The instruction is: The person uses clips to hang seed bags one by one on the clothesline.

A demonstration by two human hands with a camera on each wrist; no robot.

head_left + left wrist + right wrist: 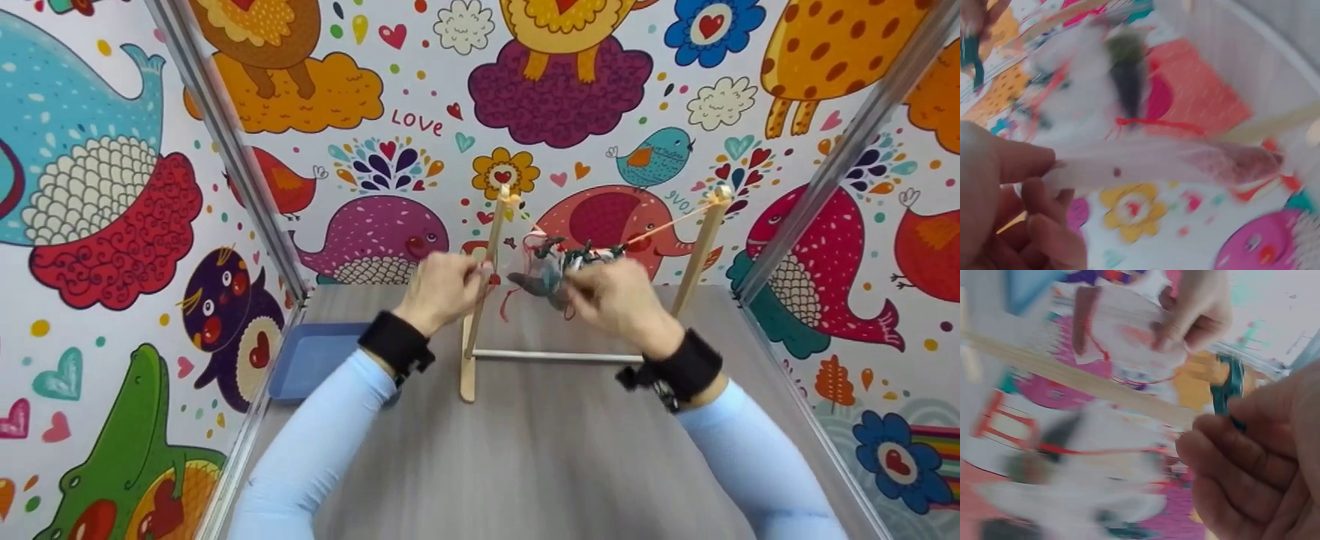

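My left hand (444, 291) is beside the stand's left post in the head view. Its thumb and fingers pinch a sheer white drawstring pouch (1086, 166) by one end. Reddish-brown contents (1235, 163) fill the pouch's far end, and a red cord trails from it. My right hand (622, 300) is in front of the hanging pouches, its fingertips gripping a dark green clip (1230, 387). More sheer pouches (1078, 467), one with dark green and grey contents, hang blurred from the line, with several dark green clips (592, 256) along it.
A wooden stand has a left post (495, 232), a right post (697, 259) and a white rod (555, 356) low between them. An orange string (667, 230) runs between the post tops. A blue tray (319, 349) lies left on the grey table (540, 450). Patterned walls enclose the table.
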